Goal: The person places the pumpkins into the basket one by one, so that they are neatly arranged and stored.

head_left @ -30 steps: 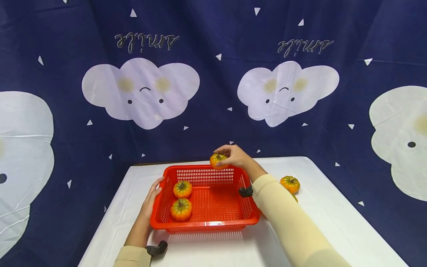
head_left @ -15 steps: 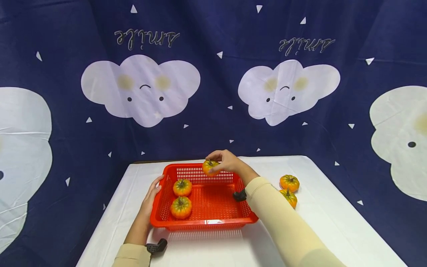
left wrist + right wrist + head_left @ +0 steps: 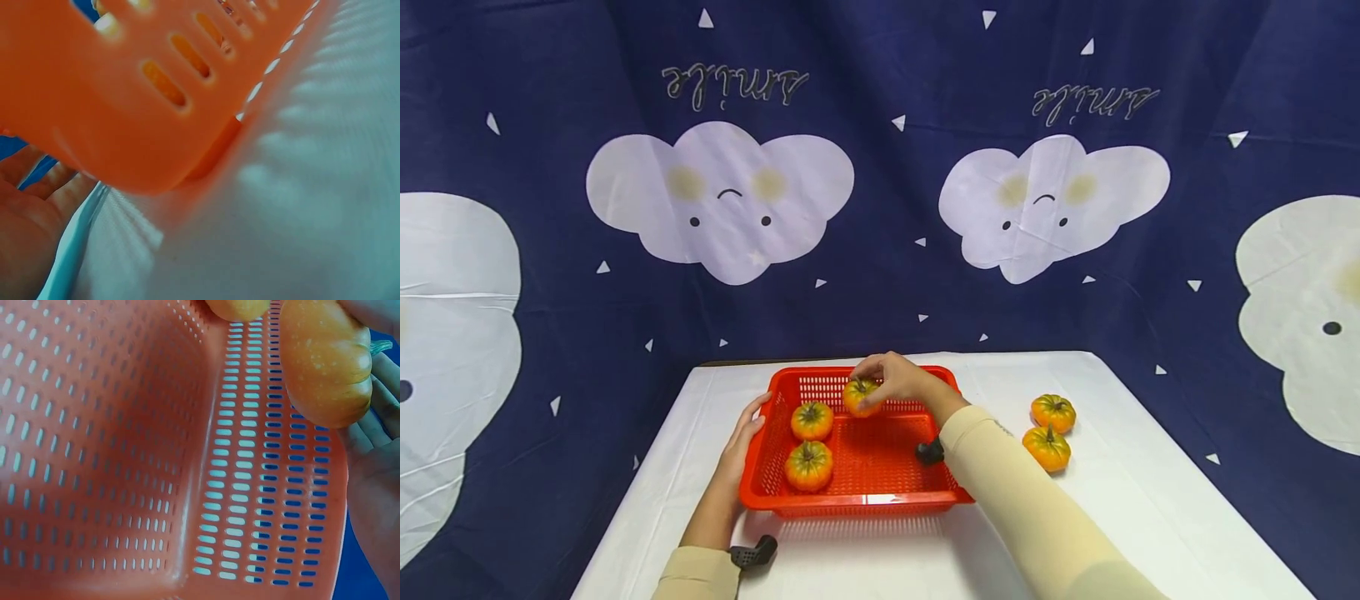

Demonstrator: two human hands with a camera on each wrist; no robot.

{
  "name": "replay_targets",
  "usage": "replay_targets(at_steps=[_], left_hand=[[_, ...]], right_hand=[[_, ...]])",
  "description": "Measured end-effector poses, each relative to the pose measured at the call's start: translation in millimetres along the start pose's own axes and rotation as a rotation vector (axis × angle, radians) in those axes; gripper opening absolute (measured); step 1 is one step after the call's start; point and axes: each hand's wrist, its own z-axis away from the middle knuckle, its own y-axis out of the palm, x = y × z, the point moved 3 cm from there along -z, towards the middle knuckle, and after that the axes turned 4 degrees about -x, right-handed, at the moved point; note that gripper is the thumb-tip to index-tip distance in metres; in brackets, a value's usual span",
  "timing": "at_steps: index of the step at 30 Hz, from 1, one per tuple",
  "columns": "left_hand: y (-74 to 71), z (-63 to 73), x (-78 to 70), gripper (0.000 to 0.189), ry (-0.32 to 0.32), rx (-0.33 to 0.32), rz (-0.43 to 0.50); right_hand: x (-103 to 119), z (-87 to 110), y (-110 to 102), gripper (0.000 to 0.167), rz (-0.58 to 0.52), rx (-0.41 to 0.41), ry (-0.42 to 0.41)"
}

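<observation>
My right hand [image 3: 893,377] holds a small orange-green pumpkin [image 3: 861,397] between thumb and fingers, inside the back part of the red plastic basket [image 3: 880,501]. In the right wrist view this pumpkin [image 3: 328,362] appears before the slotted basket wall, its green stem toward the palm. Two more pumpkins sit in the basket's left side, a rear one [image 3: 812,422] and a front one [image 3: 808,466]. My left hand [image 3: 742,433] rests against the basket's left side, fingertips at the rim. The left wrist view shows its fingers [image 3: 37,181] extended beside the basket.
Right of the basket, two pumpkins lie close together on the white tablecloth [image 3: 1120,500], one behind [image 3: 1053,412] and one in front [image 3: 1047,449]. A dark blue curtain [image 3: 887,308] with cloud prints hangs behind the table.
My right hand has carried the pumpkin left and down, from above the basket's back right rim to inside the basket. The left hand stays at the rim. Both pumpkins on the right now show fully.
</observation>
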Motion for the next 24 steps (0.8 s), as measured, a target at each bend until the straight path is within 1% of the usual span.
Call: replay_targets(at_steps=[6,11,13,19,24], left_hand=[[-0.1,0.9,0.7,0.052,-0.008,-0.009,-0.016],[0.2,2.4,-0.5,0.052,-0.007,0.005,0.014],[0.2,2.7,-1.0,0.051,-0.006,0.009,0.024],[0.2,2.8,-0.7,0.051,-0.001,0.01,0.022],[-0.2,2.1,1.1,0.051,-0.025,0.0,0.019]], right_hand=[[-0.4,-2.6,12.4,0.049,0.016,0.035,0.006],[-1.7,-5.4,18.5,0.048,0.061,0.059,0.029],[-1.1,-6.0,20.3,0.049,0.062,0.072,0.036],[-1.6,-7.0,26.5,0.049,0.075,0.097,0.041],[-7.1,-6.2,31.5,0.049,0.1,0.103,0.071]])
